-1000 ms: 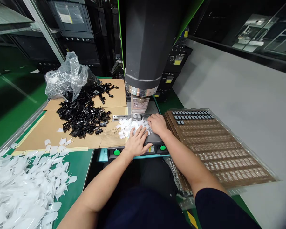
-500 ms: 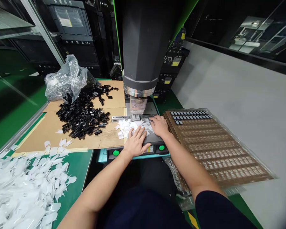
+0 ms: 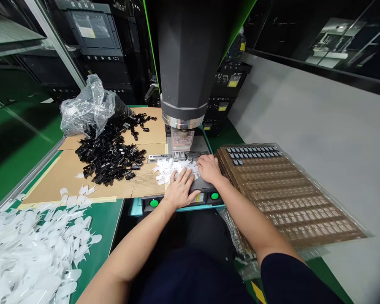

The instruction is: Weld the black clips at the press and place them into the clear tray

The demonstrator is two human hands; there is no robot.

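Observation:
My left hand [image 3: 181, 188] lies palm down with fingers spread over a small heap of white plastic tabs [image 3: 165, 169] on the machine's base. Close to its right, my right hand [image 3: 210, 169] has its fingers bent and together. Its fingertips are at the right edge of the tabs, beside the metal fixture [image 3: 160, 158]; whatever they pinch or press is hidden. Above the fixture hangs the press head [image 3: 183, 97] with a pinkish block [image 3: 182, 141] under it. Small pale parts [image 3: 179, 155] sit in the fixture directly below that block.
Black plastic clips [image 3: 109, 158] are piled on cardboard [image 3: 60, 177] at left, by a clear bag [image 3: 90, 103]. Many white tabs [image 3: 34, 253] cover the green table. Stacked trays [image 3: 281, 190] stand at right, some slots filled. Green buttons [image 3: 153, 203] line the base front.
My right hand shifts slightly, away from the tabs and then back left against their edge, fingers more curled. My left hand stays over the heap. The view moves a little.

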